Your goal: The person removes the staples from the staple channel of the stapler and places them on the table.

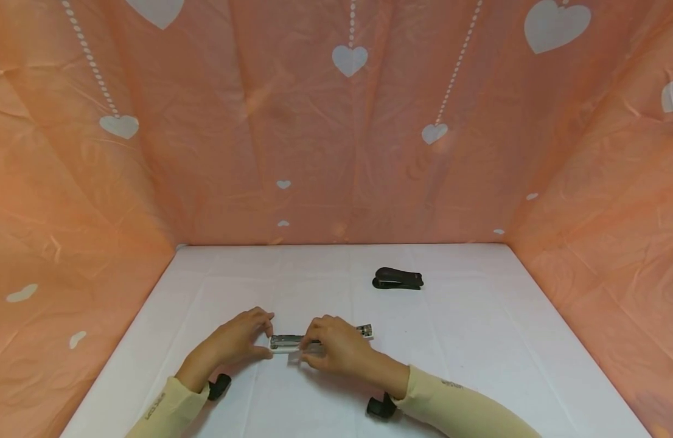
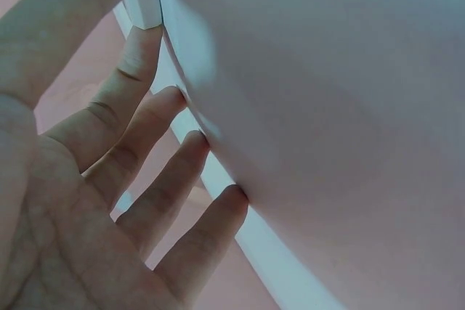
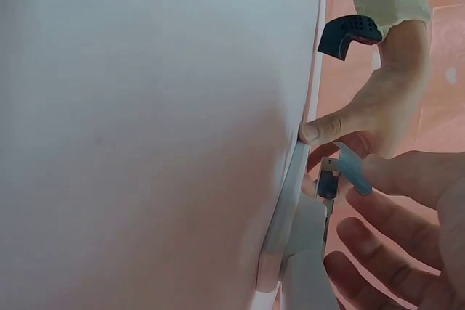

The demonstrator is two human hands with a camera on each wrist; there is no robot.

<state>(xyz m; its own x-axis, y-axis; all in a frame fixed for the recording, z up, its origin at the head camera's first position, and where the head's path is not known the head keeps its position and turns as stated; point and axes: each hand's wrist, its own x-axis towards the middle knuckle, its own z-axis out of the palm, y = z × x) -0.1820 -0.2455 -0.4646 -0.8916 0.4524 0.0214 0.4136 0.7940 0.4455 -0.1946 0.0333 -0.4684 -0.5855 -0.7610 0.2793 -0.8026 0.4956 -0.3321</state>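
A white stapler lies opened out on the white table, its metal staple channel showing on top. At its left end my left hand holds it between thumb and forefinger; in the left wrist view the other fingers are spread with their tips on the table. My right hand is over the stapler's middle and hides part of it. In the right wrist view its thumb and forefinger pinch a short grey-blue strip of staples beside the channel. The stapler's right end shows past the right hand.
A black stapler lies farther back on the table, right of centre. Orange cloth with white hearts hangs behind and along both sides. A black wrist mount sits under the right forearm, another under the left.
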